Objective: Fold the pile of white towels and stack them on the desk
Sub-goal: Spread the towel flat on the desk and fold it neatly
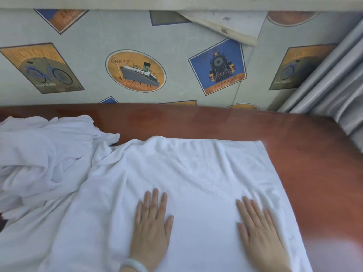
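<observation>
**Pressing a white towel flat on the desk**

Both hands lie palm-down on the spread towel [196, 169]. It covers the middle of the desk [294, 146] from near the back edge down to the near edge. Its right border slants toward the desk's right side, where bare red-brown wood shows.

The left hand [151, 222] rests on the towel's near half, about midway across. Its fingers are straight and close together, with the thumb held out. A pale bracelet [135, 265] circles its wrist. The right hand [259, 230] lies flat just inside the towel's right border, fingers straight and slightly spread. Neither hand curls round the cloth or holds anything.

Soft creases run across the towel. They are thickest toward its far left corner and beside the right hand's fingertips.

Along the desk's left edge sits the pile of towels [39, 154], crumpled and unfolded, reaching almost to the back edge. It touches the spread towel's left side. Where they meet, I cannot tell which cloth lies on top.

Behind the desk's back edge stands wallpaper [94, 55] printed with a bicycle, an ocean liner and a locomotive. A peeling flap [222, 26] hangs loose near its top. A grey curtain [334, 89] falls in folds at the desk's back right corner.
</observation>
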The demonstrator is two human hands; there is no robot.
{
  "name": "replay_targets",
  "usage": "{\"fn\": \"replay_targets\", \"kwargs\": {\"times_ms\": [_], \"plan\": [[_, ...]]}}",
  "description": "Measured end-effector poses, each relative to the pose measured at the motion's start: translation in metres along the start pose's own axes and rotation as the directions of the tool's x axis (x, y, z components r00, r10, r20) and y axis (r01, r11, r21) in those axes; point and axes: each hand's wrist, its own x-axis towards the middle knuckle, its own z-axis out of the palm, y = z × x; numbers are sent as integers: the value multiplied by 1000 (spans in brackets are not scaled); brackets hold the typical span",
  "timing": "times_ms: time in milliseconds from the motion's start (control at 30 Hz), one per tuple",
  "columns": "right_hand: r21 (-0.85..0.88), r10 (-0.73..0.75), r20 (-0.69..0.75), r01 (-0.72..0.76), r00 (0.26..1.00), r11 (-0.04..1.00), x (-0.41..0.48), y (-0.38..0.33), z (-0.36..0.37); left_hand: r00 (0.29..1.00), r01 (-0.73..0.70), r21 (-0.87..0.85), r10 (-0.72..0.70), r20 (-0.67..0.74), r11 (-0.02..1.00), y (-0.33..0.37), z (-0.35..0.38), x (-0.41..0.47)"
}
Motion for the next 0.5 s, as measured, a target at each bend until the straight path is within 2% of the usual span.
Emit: {"fn": "replay_targets", "kwargs": {"times_ms": [133,200,267,367,500], "plan": [[-41,17,58,-14,998,999,-15,52,-19,999,15,-45,-16,-27,999,63,14,-20],[-45,35,38,-34,999,998,-15,52,-17,1000,17,-63,-18,-15,998,77,13,-25],[-48,-21,-41,19,999,999,-9,22,-12,1000,-25,-79,24,-20,997,75,9,-24],[-8,-189,-87,189,978,982,9,-56,4,995,-96,-37,95,-26,995,51,1,-13],[35,-241,-27,242,970,970,34,-132,25,999,-4,-9,3,-54,1000,5,-6,12]]}}
